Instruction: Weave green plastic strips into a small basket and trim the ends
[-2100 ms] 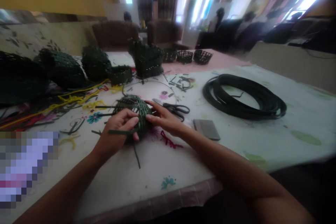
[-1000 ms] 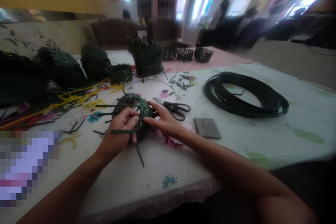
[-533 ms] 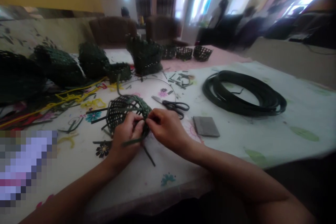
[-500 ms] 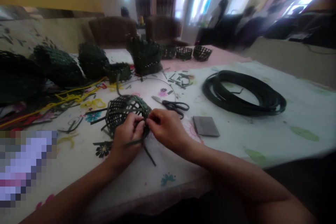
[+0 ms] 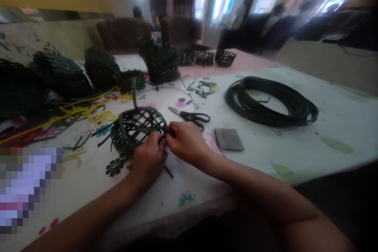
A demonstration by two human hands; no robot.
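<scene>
We now see the small green basket (image 5: 136,128) tipped on the bench (image 5: 206,189), its open lattice newly facing us. Left hand (image 5: 147,161) and right hand (image 5: 184,141) have closed in, both grips pinched on a strip at its near rim

We see a table (image 5: 295,153) under a pale flowered cloth (image 5: 195,189), and on it a small dark green basket (image 5: 134,128) lying tipped near the front edge, with scissors (image 5: 191,116) just beyond it and a flat grey card (image 5: 228,139) to their right. A big coil (image 5: 270,102) of dark strip lies well to the right. Finished baskets (image 5: 100,69) line the far and left side, with yellow strands (image 5: 85,110) and green offcuts (image 5: 202,86) scattered between.
</scene>
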